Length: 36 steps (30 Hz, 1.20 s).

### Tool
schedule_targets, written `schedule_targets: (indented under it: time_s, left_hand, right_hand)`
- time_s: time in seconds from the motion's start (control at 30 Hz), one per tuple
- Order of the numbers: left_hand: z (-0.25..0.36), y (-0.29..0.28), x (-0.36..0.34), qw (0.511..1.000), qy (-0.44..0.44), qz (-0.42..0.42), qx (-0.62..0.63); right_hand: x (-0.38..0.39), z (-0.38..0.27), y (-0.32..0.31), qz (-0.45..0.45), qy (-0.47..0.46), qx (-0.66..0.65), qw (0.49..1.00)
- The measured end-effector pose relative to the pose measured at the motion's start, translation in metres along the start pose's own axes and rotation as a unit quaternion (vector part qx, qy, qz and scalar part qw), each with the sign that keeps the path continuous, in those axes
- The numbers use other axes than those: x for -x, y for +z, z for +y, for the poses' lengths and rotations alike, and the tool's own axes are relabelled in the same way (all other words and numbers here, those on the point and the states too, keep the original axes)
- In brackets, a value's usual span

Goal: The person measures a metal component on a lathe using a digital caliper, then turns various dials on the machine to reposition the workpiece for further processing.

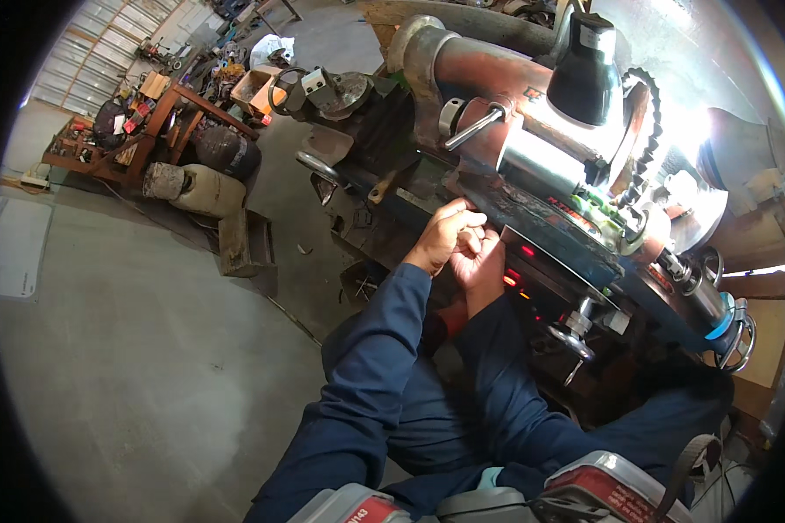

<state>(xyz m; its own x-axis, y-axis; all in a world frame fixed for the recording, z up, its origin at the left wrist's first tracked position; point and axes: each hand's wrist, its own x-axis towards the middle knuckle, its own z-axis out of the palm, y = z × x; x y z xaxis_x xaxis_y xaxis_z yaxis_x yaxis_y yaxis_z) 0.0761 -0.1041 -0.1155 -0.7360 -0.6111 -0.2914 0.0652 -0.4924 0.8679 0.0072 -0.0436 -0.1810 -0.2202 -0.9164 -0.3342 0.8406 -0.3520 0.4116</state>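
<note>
Both hands meet at the front edge of a large metal machine tool. My left hand is closed, its fingers bent inward against the other hand. Just to its right, my right hand is closed too, with the fingertips curled together. Whatever they pinch, if anything, is too small or hidden to make out. Close by on the right is a dark panel with glowing red digits. A wooden-handled tool lies on the machine to the left of my hands.
A black lamp shade stands over the machine, beside a chain. A metal lever sticks out above my hands. One handwheel juts toward my legs; another is far right. A jerrycan and wooden box stand on the left floor.
</note>
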Motion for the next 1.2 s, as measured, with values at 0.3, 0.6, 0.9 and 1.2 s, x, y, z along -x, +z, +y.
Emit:
schedule_targets:
  time_s: [0.3, 0.6, 0.9, 1.2]
  left_hand:
    - [0.025, 0.011, 0.001, 0.953, -0.006, 0.069, -0.294]
    - [0.030, 0.048, 0.057, 0.732, -0.079, 0.022, -0.677]
    - [-0.087, 0.226, 0.107, 0.760, 0.207, 0.053, -0.613]
    - [-0.125, 0.233, 0.074, 0.717, 0.336, 0.168, -0.587]
  right_hand:
    - [0.129, 0.014, 0.042, 0.018, 0.101, 0.597, 0.796]
    - [0.326, -0.157, 0.214, -0.113, -0.225, 0.915, 0.316]
    - [0.359, -0.339, 0.238, 0.061, -0.505, 0.855, 0.106]
    - [0.357, -0.355, 0.234, -0.005, -0.467, 0.884, 0.002]
